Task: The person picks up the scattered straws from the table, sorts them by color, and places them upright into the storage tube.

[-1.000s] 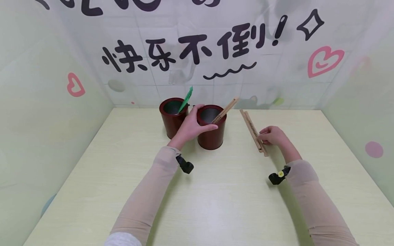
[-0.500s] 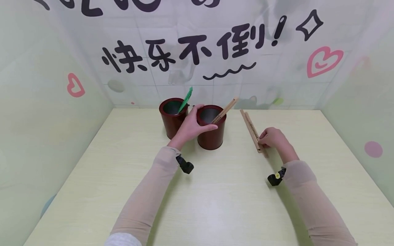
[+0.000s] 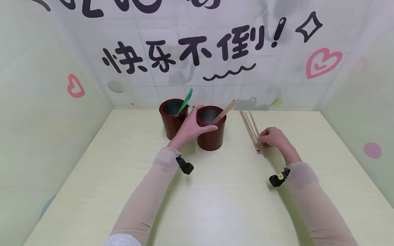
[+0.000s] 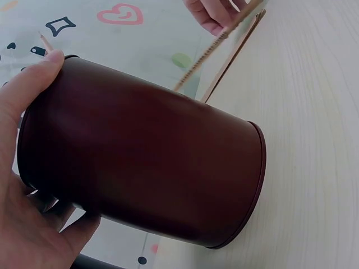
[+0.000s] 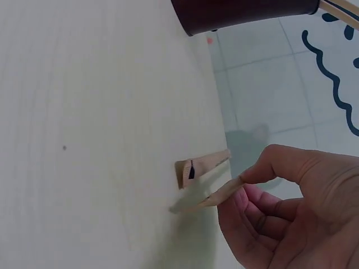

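Note:
In the head view, my left hand (image 3: 195,123) grips the right-hand dark red can (image 3: 210,138) near its rim, thumb across the front. The can stands upright on the table with light wooden strips (image 3: 226,110) leaning out of it; their kind is unclear. The left wrist view shows the can's side (image 4: 140,151) close up. My right hand (image 3: 272,137) pinches a thin wooden ruler (image 3: 254,123), turned edge-on and tilted, between thumb and fingers. Beside it another wooden ruler (image 3: 248,130) lies on the table; its near end (image 5: 190,171) shows a dark hole in the right wrist view.
A second dark red can (image 3: 172,124) stands just left of the held one, with a green leaf-like stick (image 3: 186,100) leaning in it. Behind the pale table (image 3: 209,201) hangs a white printed backdrop (image 3: 129,95); light side walls enclose left and right.
The ruler under my right hand has turned from flat to edge-on, its far end swinging rightward away from the other ruler. My left hand and both cans have stayed in place.

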Demonstrator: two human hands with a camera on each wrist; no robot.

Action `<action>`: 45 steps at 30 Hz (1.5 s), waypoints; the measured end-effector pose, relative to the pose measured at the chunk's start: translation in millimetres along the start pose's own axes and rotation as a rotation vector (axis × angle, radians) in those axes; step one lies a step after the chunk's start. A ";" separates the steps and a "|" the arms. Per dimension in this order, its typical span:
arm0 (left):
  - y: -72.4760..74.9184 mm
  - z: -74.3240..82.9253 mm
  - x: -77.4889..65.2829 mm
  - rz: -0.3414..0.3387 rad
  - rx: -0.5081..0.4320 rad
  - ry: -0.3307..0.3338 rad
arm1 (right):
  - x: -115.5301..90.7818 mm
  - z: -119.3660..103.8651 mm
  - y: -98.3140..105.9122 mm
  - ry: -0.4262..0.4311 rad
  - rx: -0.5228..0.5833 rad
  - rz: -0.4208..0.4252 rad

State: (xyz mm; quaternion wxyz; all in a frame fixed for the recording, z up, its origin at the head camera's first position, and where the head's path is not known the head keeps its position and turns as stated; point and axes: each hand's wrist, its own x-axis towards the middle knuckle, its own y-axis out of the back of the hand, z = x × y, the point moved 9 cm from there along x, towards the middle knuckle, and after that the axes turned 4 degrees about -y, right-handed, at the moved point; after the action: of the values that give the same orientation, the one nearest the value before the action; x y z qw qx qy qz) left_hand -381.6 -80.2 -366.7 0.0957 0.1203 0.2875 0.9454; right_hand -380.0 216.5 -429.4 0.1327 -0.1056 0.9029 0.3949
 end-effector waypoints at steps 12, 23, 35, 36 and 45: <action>0.0 0.9 -1.0 -0.005 -0.005 0.004 | -19.3 -38.0 22.9 0.202 0.476 0.025; 0.0 1.0 -0.6 -0.006 -0.006 0.004 | -46.4 -99.2 41.4 0.433 0.790 0.124; -0.3 1.9 0.5 -0.008 -0.006 -0.003 | -49.6 -160.5 28.2 0.542 0.777 0.192; -0.3 1.8 0.7 -0.008 -0.006 -0.004 | -48.0 -163.1 27.1 0.543 0.779 0.198; 0.5 2.4 -0.1 -0.012 0.002 -0.005 | -34.5 -171.4 19.2 0.517 0.669 0.232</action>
State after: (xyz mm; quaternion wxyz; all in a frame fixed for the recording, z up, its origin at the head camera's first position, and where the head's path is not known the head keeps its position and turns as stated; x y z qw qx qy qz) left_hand -380.9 -79.3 -364.4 0.1022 0.1208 0.2887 0.9442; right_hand -379.9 105.2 -293.2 -0.1160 -0.0503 0.9905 0.0533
